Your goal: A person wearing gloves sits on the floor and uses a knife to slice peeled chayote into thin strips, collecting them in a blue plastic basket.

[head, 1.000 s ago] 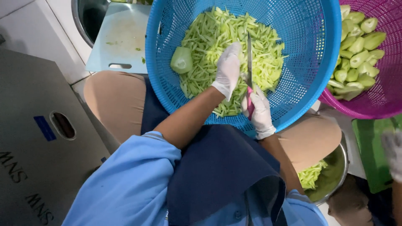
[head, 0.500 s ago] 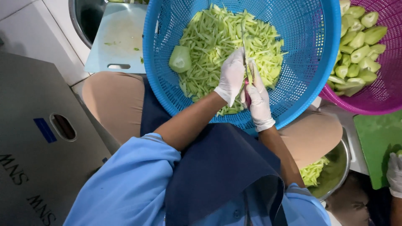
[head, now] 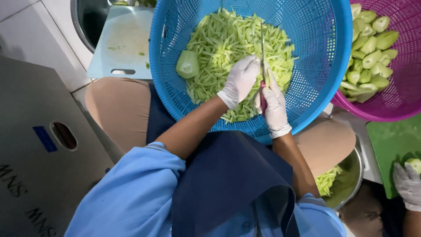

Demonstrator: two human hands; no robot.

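While both gloved hands meet over the blue basket (head: 333, 66), the right hand (head: 274, 103) is closed round the pink handle of a knife (head: 262, 52), whose thin blade points away from the body over the heap, and the left hand (head: 240, 81) is curled just beside it, touching it; what the left fingers pinch is hidden, though it is probably a piece of the green fruit. Pale green strips (head: 228, 44) fill the basket's middle, and one uncut half (head: 187, 64) lies at their left edge, apart from the hands. Such strips look light, limp and wet, so they would likely slide off gloves and are better scooped in bunches than picked singly. By its look the half is firm and smooth-skinned, probably slick on the cut face; a grip across its rounded back would hold best. A knife this slim wants holding well back on the handle, fingers clear of the edge. Resting on the lap, the basket seems light and springy, best taken by its rim. Beside it a purple basket (head: 408, 96) holds more peeled halves, a steel bowl (head: 351, 175) below holds strips, and another person's gloved hand (head: 408, 184) shows at the lower right.
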